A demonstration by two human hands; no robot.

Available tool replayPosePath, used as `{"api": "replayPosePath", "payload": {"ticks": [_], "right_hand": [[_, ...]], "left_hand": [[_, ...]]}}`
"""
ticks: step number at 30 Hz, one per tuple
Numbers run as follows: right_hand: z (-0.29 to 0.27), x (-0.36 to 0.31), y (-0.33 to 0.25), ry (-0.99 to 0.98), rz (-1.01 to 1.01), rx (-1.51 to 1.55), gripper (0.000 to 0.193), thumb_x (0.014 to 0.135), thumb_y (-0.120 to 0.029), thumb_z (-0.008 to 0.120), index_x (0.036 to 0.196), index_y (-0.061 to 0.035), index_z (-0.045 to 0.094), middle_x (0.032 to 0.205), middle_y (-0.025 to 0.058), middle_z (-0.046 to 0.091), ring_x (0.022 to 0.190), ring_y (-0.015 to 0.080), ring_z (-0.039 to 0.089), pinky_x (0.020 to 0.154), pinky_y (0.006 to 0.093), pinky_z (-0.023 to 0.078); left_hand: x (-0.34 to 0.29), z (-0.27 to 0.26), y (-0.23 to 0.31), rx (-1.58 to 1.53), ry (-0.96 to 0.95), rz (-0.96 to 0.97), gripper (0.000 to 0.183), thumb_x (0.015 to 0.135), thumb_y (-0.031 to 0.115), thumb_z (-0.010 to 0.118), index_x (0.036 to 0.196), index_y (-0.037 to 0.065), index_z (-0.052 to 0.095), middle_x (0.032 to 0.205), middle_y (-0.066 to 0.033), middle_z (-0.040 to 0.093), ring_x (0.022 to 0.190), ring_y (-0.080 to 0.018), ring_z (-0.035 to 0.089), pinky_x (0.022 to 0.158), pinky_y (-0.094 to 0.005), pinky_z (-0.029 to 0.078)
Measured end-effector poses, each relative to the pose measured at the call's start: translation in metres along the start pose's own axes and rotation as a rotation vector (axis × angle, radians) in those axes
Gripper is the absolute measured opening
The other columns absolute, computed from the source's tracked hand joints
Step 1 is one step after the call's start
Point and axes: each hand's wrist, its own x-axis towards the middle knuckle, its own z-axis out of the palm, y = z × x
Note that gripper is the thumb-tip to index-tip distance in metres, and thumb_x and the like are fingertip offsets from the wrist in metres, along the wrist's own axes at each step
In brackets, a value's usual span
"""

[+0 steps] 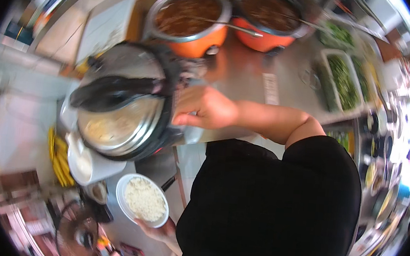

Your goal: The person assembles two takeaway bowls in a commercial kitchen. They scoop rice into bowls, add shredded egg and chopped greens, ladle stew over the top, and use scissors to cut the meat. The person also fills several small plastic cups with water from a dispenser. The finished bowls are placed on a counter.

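Rice plate (pixel 143 199) held underneath by left-hand fingers (pixel 155 230); right hand (pixel 207 107) touches cooker (pixel 123 103).

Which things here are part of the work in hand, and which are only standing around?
In use: white plate of rice in left hand; big rice cooker touched by right hand.

Standing around: two orange pots of stew, trays of greens, bananas.

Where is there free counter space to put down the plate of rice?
Bare steel counter shows between the right hand, the orange pots and the tray of greens. Around the rice cooker it is crowded. The left hand holds the plate of rice.
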Motion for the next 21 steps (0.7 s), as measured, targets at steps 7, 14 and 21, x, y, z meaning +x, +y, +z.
{"api": "replayPosePath", "payload": {"ticks": [7, 14, 21], "right_hand": [[-0.038, -0.199, -0.06, 0.113, 0.629, -0.245, 0.025, 0.088, -0.02, 0.064, 0.11, -0.0103, 0.067, 0.106, 0.0101, 0.065, 0.094, 0.0283, 0.064, 0.083, 0.04, 0.052], [-0.14, -0.337, -0.133, 0.325, 0.987, -0.624, 0.033, 0.086, -0.023, 0.066, 0.116, -0.01, 0.066, 0.112, 0.0149, 0.061, 0.11, 0.0332, 0.056, 0.096, 0.0413, 0.047], [-0.301, -0.481, -0.165, 0.637, 1.101, -1.098, 0.044, 0.083, -0.018, 0.069, 0.125, -0.0094, 0.061, 0.125, 0.0188, 0.054, 0.123, 0.0352, 0.048, 0.106, 0.0443, 0.039]], "left_hand": [[-0.005, 0.0, -0.051, 0.117, -0.356, -0.313, 0.071, 0.094, 0.055, 0.052, 0.148, 0.012, 0.036, 0.147, -0.0091, 0.046, 0.133, -0.0286, 0.046, 0.111, -0.0456, 0.039], [-0.052, 0.031, -0.108, 0.173, -0.708, -0.569, 0.07, 0.097, 0.057, 0.043, 0.149, 0.012, 0.033, 0.148, -0.0105, 0.044, 0.134, -0.0303, 0.045, 0.109, -0.0481, 0.039], [-0.129, 0.09, -0.156, 0.231, -0.667, -0.496, 0.07, 0.098, 0.059, 0.035, 0.15, 0.011, 0.033, 0.148, -0.0114, 0.044, 0.135, -0.0309, 0.044, 0.11, -0.0474, 0.038]]}}
